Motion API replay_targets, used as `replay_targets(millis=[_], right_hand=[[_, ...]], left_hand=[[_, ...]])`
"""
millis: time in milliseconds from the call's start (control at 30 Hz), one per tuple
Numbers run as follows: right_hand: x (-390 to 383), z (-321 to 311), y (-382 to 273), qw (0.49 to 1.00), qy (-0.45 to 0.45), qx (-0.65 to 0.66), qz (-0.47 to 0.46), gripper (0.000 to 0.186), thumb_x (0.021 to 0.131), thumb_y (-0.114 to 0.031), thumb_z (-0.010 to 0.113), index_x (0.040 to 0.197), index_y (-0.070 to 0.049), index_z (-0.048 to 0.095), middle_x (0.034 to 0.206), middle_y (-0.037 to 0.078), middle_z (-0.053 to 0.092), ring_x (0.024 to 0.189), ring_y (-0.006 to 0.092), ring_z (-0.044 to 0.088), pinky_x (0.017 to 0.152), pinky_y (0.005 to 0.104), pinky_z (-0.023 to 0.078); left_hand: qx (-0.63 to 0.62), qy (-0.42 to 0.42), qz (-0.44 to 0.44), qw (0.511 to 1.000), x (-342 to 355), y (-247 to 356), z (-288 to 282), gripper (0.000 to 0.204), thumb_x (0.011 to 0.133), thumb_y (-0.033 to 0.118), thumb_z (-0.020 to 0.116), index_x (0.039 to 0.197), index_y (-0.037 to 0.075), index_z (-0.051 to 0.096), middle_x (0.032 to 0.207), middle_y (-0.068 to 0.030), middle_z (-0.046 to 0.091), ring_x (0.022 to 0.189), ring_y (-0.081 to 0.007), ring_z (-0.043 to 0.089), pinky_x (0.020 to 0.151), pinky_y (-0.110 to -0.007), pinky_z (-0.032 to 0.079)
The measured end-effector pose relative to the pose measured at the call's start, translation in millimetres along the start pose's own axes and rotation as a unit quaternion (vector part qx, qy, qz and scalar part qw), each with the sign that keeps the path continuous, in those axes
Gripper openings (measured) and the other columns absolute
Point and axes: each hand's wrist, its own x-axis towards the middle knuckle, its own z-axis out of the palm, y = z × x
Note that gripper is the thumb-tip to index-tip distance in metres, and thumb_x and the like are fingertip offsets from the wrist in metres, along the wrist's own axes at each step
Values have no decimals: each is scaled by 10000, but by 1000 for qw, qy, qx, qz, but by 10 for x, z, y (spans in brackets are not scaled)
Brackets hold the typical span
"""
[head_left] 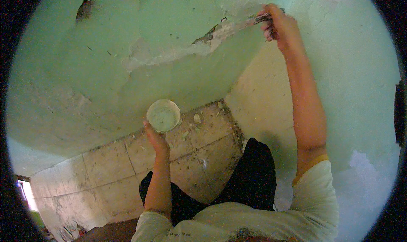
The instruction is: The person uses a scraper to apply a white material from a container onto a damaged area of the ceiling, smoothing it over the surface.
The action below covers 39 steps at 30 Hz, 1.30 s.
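Note:
My right hand (283, 29) is raised to the green wall near the corner, its fingers wrapped round a slim, dark-handled tool (263, 18) that resembles a putty knife. The tool's tip is at the right end of a long, pale patched strip (169, 54) on the wall. A dark open crack (206, 36) shows along the strip's upper edge. Low in front of me, my left hand (157, 141) grips a round, pale bowl (163, 101) by its near side. Inside the bowl is a whitish-green substance (163, 117); its texture is too blurred to tell.
The wall meets a second wall (352, 97) on my right. Below, the tiled floor (108, 165) carries flakes and debris (197, 118) along the wall's foot. My dark-clothed knees (254, 170) are bent close to the corner. A hole (85, 10) marks the wall at upper left.

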Motion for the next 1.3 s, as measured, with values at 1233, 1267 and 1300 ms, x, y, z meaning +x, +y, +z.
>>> replay_targets(millis=[1233,1267,1300], right_hand=[[-1935,789,1458,939,-269,-209,-45,328,892,-337,662,1043,-47,680,915,179,694,843,318,679,743,392,532],[-1952,814,1488,942,-254,-209,-60,301,896,-307,669,1037,-41,681,859,153,691,782,265,670,698,361,524],[-1976,848,1543,945,-238,-210,-76,274,901,-277,676,1032,-36,681,804,126,688,721,212,661,653,330,516]], left_hand=[[74,-62,-3,995,-109,-198,262,541,1013,446,477,1267,-21,574,1238,-92,600,1165,-179,514,1033,-323,368],[73,-63,9,995,-108,-205,262,537,1013,436,485,1272,-25,577,1241,-97,603,1172,-186,519,1035,-324,371],[109,-72,35,991,-119,-206,250,522,1014,418,492,1274,-26,580,1244,-104,605,1170,-192,526,1031,-326,379]])
